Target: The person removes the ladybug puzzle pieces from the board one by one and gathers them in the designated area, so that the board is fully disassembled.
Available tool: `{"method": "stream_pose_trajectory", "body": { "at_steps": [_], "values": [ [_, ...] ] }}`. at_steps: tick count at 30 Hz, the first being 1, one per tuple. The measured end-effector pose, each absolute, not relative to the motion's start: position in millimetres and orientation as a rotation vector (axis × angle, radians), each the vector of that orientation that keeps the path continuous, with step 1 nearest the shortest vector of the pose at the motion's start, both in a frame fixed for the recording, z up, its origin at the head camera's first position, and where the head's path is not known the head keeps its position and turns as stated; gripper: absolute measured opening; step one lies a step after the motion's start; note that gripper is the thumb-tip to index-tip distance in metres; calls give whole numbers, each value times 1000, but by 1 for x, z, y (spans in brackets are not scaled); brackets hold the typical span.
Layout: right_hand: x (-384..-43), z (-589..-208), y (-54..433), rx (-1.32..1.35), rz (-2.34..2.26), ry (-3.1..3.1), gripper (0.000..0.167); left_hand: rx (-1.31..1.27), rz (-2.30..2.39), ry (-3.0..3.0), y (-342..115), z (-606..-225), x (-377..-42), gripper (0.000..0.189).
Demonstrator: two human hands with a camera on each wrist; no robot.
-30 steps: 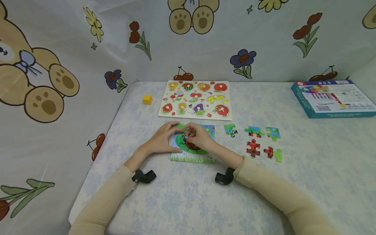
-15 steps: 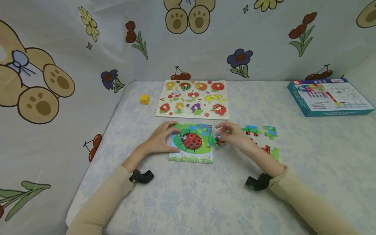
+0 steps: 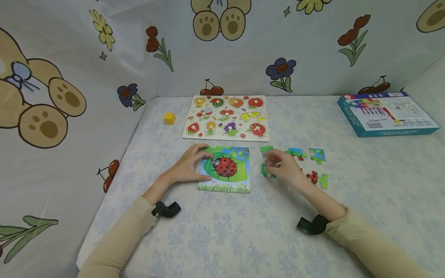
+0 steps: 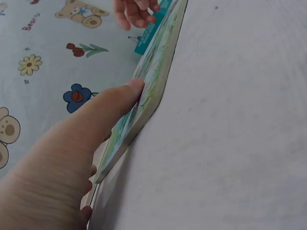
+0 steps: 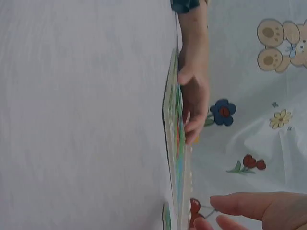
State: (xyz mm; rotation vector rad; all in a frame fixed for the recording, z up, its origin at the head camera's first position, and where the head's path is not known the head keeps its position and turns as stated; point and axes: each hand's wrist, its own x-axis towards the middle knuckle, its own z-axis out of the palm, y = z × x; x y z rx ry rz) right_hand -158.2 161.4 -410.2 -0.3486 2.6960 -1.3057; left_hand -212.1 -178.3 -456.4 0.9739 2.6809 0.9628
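In the centre of the head view, the ladybug board (image 3: pixel 226 167) is left flat on the counter (image 3: pixel 215 231). Its left side is steadied by the left hand (image 3: pixel 187 166), whose thumb is rested on the top surface; that grip is spread and relaxed, not clenched. A piece that was seen over the board a second ago, then carried rightward, is now found on the counter just right of the board. This moved piece (image 3: pixel 264 171) is partly covered by the right hand (image 3: pixel 287 170), whose grip is loosely curled and seems to be emptied; whether the piece is touched by a fingertip cannot be told. A green piece (image 3: pixel 266 150) is seen above it, with a blue-and-green piece (image 3: pixel 317 155) and a red-and-green piece (image 3: pixel 318 179) placed farther right. The work in hand is judged to be carried one piece further: the piece is taken off, the printed ladybug is left uncovered, and the loose group is enlarged.
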Motion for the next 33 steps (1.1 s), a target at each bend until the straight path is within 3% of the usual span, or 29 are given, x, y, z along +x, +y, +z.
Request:
{"method": "stream_pose_trajectory", "body": {
  "at_steps": [5, 10, 21, 28, 33],
  "values": [
    [-144, -415, 130, -593, -1290, 2598, 41, 1099, 1075, 2565, -173, -455, -208, 46],
    [-135, -420, 115, -638, -1139, 2684, 50, 1218, 1072, 2459, -165, -453, -204, 29],
    [-137, -425, 112, -704, -1231, 2668, 49, 1175, 1028, 2457, -165, -453, -201, 24],
    [-138, -426, 118, -520, -1544, 2543, 28, 1176, 1036, 2449, -165, -452, -201, 25],
    [-133, -417, 150, -365, -1619, 2452, 27, 1170, 1034, 2463, -165, -455, -203, 23]
  ]
}}
